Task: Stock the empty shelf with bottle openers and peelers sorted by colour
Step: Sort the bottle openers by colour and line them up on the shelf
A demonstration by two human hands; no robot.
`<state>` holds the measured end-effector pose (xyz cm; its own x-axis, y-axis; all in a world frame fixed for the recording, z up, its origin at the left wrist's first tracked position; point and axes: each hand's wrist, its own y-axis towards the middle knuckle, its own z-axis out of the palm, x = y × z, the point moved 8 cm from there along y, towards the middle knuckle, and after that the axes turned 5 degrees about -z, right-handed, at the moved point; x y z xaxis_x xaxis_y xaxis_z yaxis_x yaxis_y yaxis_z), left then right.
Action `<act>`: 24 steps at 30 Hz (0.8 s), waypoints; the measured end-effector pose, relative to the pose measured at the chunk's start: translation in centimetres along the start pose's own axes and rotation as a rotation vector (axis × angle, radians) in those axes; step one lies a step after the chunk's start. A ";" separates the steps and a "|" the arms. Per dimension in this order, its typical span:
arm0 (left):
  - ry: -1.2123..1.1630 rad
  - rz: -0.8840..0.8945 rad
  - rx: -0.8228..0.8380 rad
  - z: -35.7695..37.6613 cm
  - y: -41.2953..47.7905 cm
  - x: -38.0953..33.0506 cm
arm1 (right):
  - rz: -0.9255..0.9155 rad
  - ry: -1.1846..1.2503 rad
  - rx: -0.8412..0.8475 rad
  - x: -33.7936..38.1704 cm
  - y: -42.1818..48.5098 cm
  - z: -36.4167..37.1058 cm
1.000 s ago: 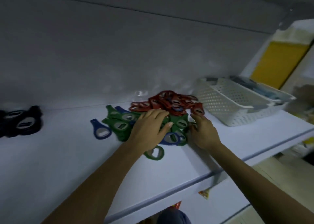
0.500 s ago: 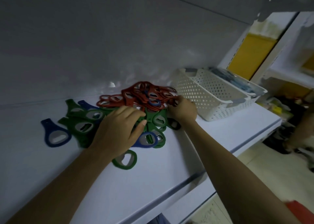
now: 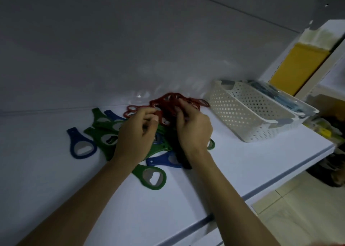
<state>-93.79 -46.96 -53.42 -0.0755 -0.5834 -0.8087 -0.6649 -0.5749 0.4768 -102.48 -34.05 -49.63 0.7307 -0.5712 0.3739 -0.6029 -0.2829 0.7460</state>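
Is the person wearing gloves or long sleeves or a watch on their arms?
No. Both the left hand and the right hand are bare, with no gloves and no rings that show. The left forearm and right forearm are bare too: no sleeves, watch or bracelet in view.

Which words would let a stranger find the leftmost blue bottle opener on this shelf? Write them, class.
Start at the white shelf, where a heap of green, blue and red bottle openers lies left of a perforated white basket. At the heap's left edge lies one blue bottle opener, the only blue one fully uncovered.
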 end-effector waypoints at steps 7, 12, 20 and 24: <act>-0.202 -0.174 -0.159 -1.9 0.2 1.7 | -0.353 -0.030 0.424 3.5 -2.6 4.6; -0.286 -0.227 -0.152 -2.0 0.2 2.1 | -0.282 0.186 0.313 3.6 -2.1 3.7; -0.262 -0.289 -0.017 -0.9 0.3 2.4 | -0.404 0.468 0.232 5.9 -2.7 2.5; -0.254 -0.287 -0.057 -1.0 0.5 2.8 | -0.116 0.166 0.002 1.4 -0.9 0.3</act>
<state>-93.56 -49.47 -55.05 -0.0788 -0.2375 -0.9682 -0.6441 -0.7292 0.2313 -101.01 -34.77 -49.96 0.8381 -0.3998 0.3711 -0.5118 -0.3410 0.7885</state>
